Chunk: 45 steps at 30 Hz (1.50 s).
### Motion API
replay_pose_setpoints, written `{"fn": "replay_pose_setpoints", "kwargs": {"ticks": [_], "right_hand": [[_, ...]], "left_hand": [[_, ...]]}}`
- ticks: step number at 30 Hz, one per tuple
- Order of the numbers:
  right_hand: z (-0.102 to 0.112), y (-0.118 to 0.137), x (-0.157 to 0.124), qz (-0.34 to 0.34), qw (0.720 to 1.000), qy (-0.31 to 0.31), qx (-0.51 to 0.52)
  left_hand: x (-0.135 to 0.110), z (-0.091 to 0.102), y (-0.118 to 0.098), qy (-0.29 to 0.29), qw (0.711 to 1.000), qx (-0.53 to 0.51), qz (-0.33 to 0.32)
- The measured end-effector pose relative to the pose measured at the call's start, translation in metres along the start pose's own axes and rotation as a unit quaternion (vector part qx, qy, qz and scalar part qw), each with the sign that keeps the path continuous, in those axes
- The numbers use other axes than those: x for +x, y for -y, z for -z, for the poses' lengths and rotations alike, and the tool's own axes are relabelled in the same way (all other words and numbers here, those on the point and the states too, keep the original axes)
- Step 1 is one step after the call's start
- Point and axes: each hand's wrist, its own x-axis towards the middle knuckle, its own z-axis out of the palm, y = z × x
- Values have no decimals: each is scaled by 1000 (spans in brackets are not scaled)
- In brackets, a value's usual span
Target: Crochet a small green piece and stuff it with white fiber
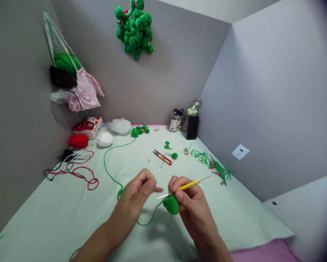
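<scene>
In my right hand (193, 200) is a crochet hook (190, 185) with a yellow handle, pinched between thumb and fingers. The same hand grips a small rounded green crochet piece (171, 204) just under the hook's metal shaft. A strand of green yarn (151, 219) runs from the piece in a loop and passes behind my left wrist. My left hand (138, 193) hovers to the left of the piece, slightly blurred. Its fingers are loosely bent, with one fingertip stretched toward the hook, and nothing shows in them. More green yarn (120, 193) lies beyond that hand.
Orange-handled thread snips (163, 157) lie beside a small green ball (174, 155). Yarn scraps (215, 165) are strewn along the right. Red yarn (78, 141), white yarn (104, 139) and tangled strands (73, 165) occupy the left. A pen tin (175, 122) and dark phone-like slab (192, 127) stand behind.
</scene>
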Motion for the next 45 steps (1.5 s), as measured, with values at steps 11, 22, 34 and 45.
{"fn": "replay_pose_setpoints", "kwargs": {"ticks": [11,22,34,45], "right_hand": [[5,-5,-2,20,998,-55,1],[2,-13,-8,98,986,-67,-119],[5,-10,-9,171,962,-9,-215],[15,-17,-7,120,975,-1,-188]], "left_hand": [[2,8,-19,-164,945,-261,-107],[-6,-14,32,13,999,-45,26],[-8,-18,40,28,983,-165,72],[-12,-16,35,-23,985,-160,67]]}}
